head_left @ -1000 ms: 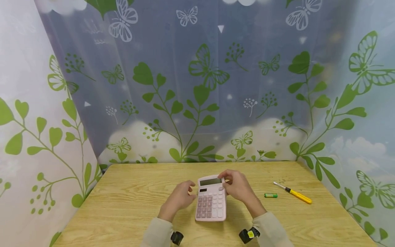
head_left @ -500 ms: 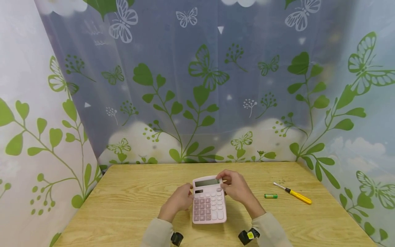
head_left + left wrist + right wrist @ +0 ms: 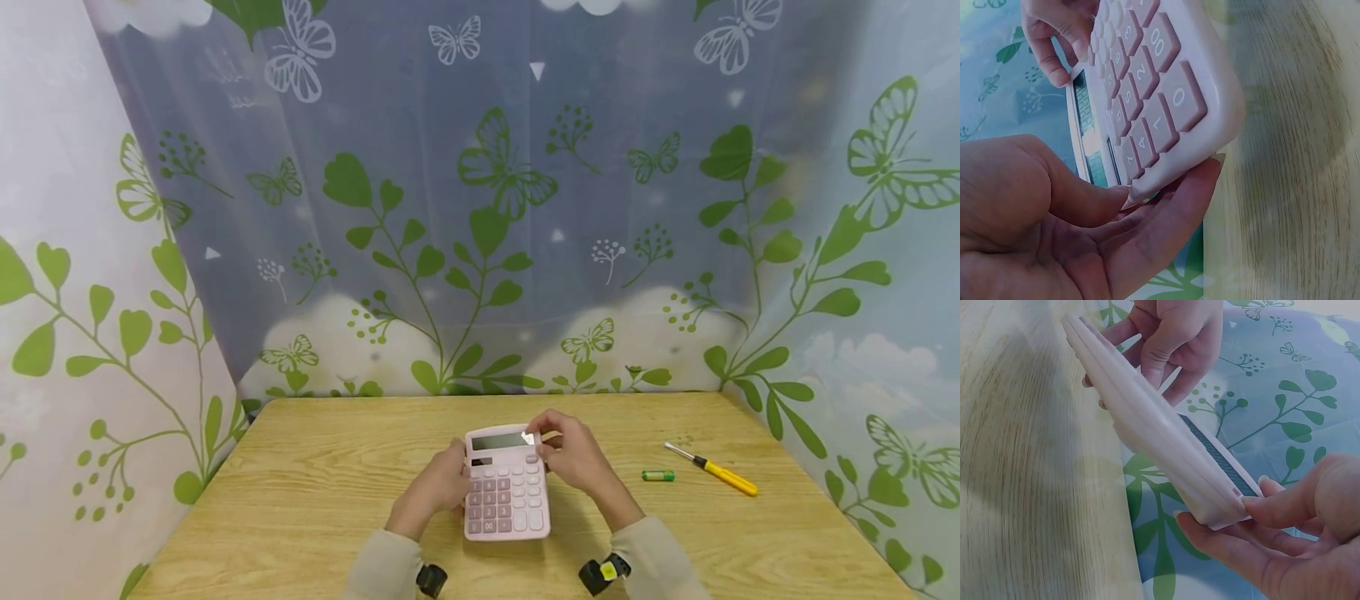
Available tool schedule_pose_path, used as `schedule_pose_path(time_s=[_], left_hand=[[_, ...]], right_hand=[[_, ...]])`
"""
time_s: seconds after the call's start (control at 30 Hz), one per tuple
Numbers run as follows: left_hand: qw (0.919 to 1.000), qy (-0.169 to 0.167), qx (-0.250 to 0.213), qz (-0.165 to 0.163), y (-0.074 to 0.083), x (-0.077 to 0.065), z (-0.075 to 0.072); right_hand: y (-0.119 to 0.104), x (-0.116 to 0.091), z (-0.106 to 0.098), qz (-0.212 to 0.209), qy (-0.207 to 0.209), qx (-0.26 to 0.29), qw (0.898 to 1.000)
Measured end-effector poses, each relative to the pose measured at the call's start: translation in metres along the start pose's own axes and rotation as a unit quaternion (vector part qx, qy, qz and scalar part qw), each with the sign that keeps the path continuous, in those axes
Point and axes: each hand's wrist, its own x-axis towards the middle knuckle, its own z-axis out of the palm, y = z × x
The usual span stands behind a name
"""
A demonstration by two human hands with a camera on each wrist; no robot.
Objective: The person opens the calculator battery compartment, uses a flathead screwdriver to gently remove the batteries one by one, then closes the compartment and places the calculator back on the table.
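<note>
Between both hands, a pink calculator (image 3: 506,483) is held face up, tilted and lifted off the table, as the right wrist view shows. The left hand (image 3: 438,483) pinches its left edge, thumb on top and fingers beneath, seen closely in the left wrist view with the number keys (image 3: 1147,100) beside the thumb. At the upper right corner the right hand (image 3: 573,450) grips it, with the thumb (image 3: 1279,509) on the near side edge and fingers behind the display end. The underside of the calculator is hidden in the head view.
On the wooden table (image 3: 315,467), a green battery (image 3: 657,476) lies right of the right hand. Farther right is a screwdriver (image 3: 716,470) with a yellow handle. A patterned curtain (image 3: 480,250) hangs behind the table's back edge.
The left hand was apart from the calculator or barely beside it one second ago; it now holds the left edge. The calculator has shifted slightly left and turned a little.
</note>
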Motion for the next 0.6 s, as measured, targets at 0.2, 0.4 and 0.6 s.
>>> schedule_pose_path(time_s=[0.2, 0.4, 0.6], left_hand=[[1.0000, -0.003, 0.003, -0.006, -0.0008, 0.0003, 0.0002], [0.9999, -0.005, 0.010, -0.008, -0.0006, 0.0008, 0.0005], [0.9998, -0.002, 0.018, -0.006, 0.0016, -0.0003, 0.0006]], right_hand=[[0.0026, 0.0009, 0.0002, 0.010, -0.016, 0.006, 1.000], [0.0039, 0.0013, 0.0003, 0.024, -0.022, 0.008, 0.999], [0.0038, 0.0014, 0.0001, 0.028, -0.019, 0.006, 0.999]])
